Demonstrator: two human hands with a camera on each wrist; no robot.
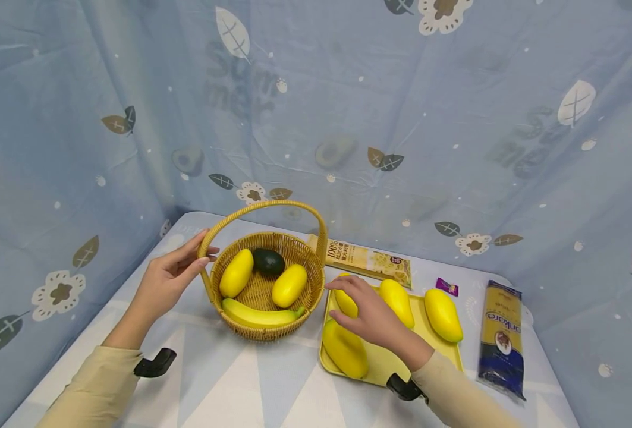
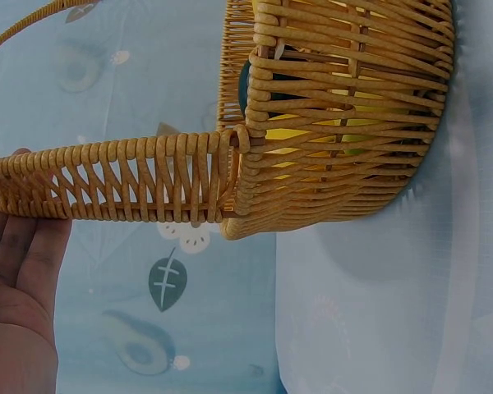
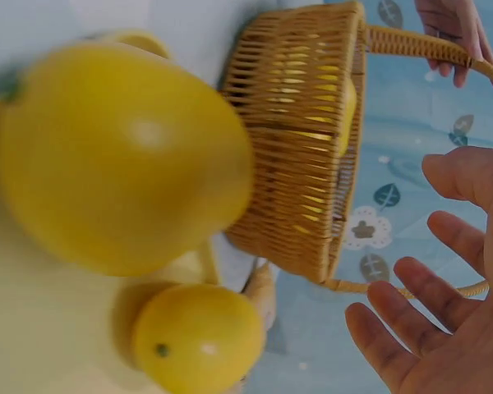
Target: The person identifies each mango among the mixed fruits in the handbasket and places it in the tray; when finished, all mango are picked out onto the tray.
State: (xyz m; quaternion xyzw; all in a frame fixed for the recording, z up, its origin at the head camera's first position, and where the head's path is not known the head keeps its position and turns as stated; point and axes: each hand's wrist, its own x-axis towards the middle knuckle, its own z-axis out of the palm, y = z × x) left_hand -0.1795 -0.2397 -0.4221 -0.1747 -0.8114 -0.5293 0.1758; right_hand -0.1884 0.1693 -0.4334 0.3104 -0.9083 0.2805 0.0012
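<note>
A wicker basket [image 1: 262,334] stands on the table, its arched handle [image 1: 264,204] upright. Inside lie two yellow mangoes [image 1: 236,273], a dark green avocado [image 1: 268,262] and a banana [image 1: 262,315]. My left hand [image 1: 157,288] holds the handle's left side between thumb and fingers; the left wrist view shows its fingers [image 2: 41,254] against the wicker. Over the yellow tray [image 1: 385,365], my right hand [image 1: 374,315] hovers beside the basket's right rim with fingers spread and nothing held. Several mangoes [image 1: 345,351] lie on the tray, one partly hidden behind that hand.
A long pasta packet [image 1: 369,260] lies behind the tray, with a small purple wrapped sweet [image 1: 447,287] to its right. A blue and gold packet [image 1: 502,339] lies at the table's right side. Patterned blue curtains [image 1: 348,119] enclose the table's back and sides.
</note>
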